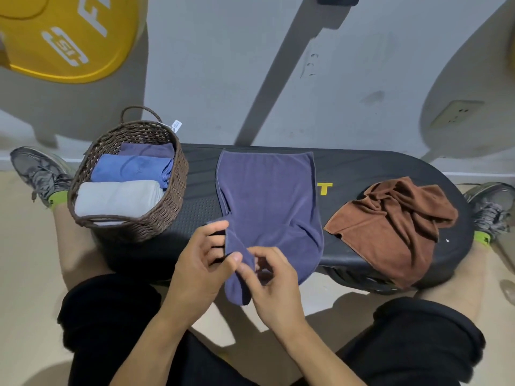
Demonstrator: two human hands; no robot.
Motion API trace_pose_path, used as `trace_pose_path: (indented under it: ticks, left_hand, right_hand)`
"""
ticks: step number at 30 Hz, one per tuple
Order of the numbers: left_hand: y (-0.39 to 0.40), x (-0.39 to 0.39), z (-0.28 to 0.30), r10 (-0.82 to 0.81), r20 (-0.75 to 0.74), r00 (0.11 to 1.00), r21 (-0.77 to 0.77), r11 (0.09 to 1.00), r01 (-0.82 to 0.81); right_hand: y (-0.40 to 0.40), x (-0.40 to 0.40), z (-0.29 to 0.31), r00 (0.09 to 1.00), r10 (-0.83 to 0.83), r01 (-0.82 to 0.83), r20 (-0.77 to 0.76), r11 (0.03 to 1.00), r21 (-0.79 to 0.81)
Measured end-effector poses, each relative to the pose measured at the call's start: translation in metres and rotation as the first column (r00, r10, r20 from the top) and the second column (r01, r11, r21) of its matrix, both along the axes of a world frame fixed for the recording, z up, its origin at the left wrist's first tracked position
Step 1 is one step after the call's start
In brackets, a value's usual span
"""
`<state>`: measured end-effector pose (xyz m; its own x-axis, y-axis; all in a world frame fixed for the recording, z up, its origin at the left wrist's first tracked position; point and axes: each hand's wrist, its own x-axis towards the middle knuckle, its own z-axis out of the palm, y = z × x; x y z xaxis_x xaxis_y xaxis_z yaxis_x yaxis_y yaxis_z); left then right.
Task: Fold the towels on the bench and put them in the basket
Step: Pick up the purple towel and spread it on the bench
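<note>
Left hand (199,270): its thumb and fingers are curled round the near end of the dark blue towel (269,207) and pinch it.
Right hand (271,285): its fingers (257,261) are bent and pinch the same bunched end, touching the left thumb.
Dark blue towel: it lies flat across the middle of the bench (362,168). Its near end hangs off the edge, down into both hands.
Brown towel (395,218): it sits in a crumpled heap on the bench, off to the right of the right fingers, not touching them.
Basket (172,201): it stands on the bench just past the left fingers, to their left.
In the basket: a folded grey towel (117,199), a light blue towel (131,169) and a dark blue one (147,150), side by side.
Shoes: one grey shoe (39,174) is far left of the hands. Another grey shoe (490,210) is far right.
</note>
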<state>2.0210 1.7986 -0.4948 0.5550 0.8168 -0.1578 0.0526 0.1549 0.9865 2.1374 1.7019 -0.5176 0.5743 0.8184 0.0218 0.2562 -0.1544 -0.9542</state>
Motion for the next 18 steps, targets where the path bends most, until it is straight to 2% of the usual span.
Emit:
trace_pose_path:
  ticks: [5,8,11,14,16,18]
  left_hand:
    - [-0.013,-0.014,-0.001,-0.142,-0.127,0.982,-0.041,0.990,0.138]
    - [-0.020,-0.014,-0.002,-0.108,-0.188,0.976,0.022,0.993,0.114]
    - [-0.020,-0.011,0.004,-0.005,-0.129,0.992,0.068,0.998,0.014]
    - [-0.019,-0.012,0.012,0.087,0.036,0.996,0.003,0.996,-0.087]
    - [-0.020,-0.010,0.016,0.089,0.105,0.990,-0.046,0.995,-0.084]
    - [-0.024,-0.006,0.020,0.073,0.126,0.989,-0.037,0.997,-0.069]
  right_hand:
    - [-0.005,0.006,0.011,0.949,-0.115,0.121,-0.292,0.993,0.000]
    - [-0.004,0.004,0.018,0.925,-0.112,0.126,-0.363,0.992,0.015]
    - [-0.009,0.003,0.023,0.951,0.021,-0.010,-0.307,0.999,0.039]
    - [-0.022,0.007,0.030,0.972,0.208,-0.206,-0.105,0.978,0.029]
    - [-0.032,0.013,0.033,0.973,0.231,-0.231,0.015,0.973,0.017]
    - [-0.040,0.016,0.034,0.981,0.191,-0.193,0.032,0.979,0.060]
